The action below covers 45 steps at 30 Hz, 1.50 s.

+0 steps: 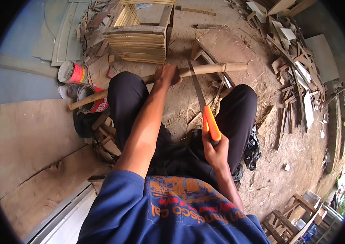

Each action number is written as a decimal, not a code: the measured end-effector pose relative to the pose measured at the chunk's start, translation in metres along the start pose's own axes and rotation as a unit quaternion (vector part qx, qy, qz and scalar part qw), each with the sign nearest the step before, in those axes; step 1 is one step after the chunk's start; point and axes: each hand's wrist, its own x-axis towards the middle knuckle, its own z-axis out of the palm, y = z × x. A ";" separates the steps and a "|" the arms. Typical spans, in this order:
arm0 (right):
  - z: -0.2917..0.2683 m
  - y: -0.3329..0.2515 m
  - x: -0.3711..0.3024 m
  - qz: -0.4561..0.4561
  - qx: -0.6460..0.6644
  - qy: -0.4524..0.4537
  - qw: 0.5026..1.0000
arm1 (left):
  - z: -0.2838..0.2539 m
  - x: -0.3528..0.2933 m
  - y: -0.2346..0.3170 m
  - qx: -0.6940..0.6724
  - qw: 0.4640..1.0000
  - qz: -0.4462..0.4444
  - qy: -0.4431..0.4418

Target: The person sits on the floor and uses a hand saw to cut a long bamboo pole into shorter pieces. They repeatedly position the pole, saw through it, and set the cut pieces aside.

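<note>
A long bamboo pole (213, 69) lies crosswise in front of my knees, partly hidden behind my left knee. My left hand (168, 75) is closed around it near the middle. In my right hand (215, 150) is the orange handle of a hand saw (212, 122), low between my knees. Its thin blade points away from me and crosses the pole just right of my left hand. Whether the teeth have cut into the bamboo I cannot tell. The pole's right part passes over a brown wooden board (237, 49).
A slatted wooden crate (140, 44) stands ahead. Two paint cans, one upper (72, 72) and one lower (95, 99), sit left beside the pole's left end. Scrap wood (292, 77) is heaped along the right. A black plastic bag (253, 148) lies by my right thigh.
</note>
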 end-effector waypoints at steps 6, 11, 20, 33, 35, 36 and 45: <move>-0.020 -0.033 -0.050 -0.021 -0.082 0.001 0.996 | -0.008 0.007 -0.002 0.012 1.000 0.014 0.004; 0.005 -0.057 0.033 -0.070 -0.121 0.012 0.990 | -0.010 0.000 0.003 0.027 0.999 -0.005 -0.017; 0.041 0.021 0.080 -0.058 -0.046 0.012 0.997 | -0.019 -0.009 0.009 0.014 1.000 -0.005 -0.003; 0.042 0.032 0.077 -0.089 -0.066 0.055 0.992 | -0.018 0.010 0.003 0.023 0.997 -0.025 -0.067; 0.041 0.030 0.079 -0.111 -0.037 0.044 0.992 | -0.023 0.011 0.002 0.022 0.996 -0.025 -0.084; 0.043 0.033 0.079 -0.100 -0.044 0.067 0.992 | -0.024 0.012 0.001 0.018 0.996 -0.019 -0.089; 0.056 0.064 0.086 -0.122 -0.017 0.101 0.987 | -0.022 0.037 -0.015 -0.120 0.976 -0.019 -0.183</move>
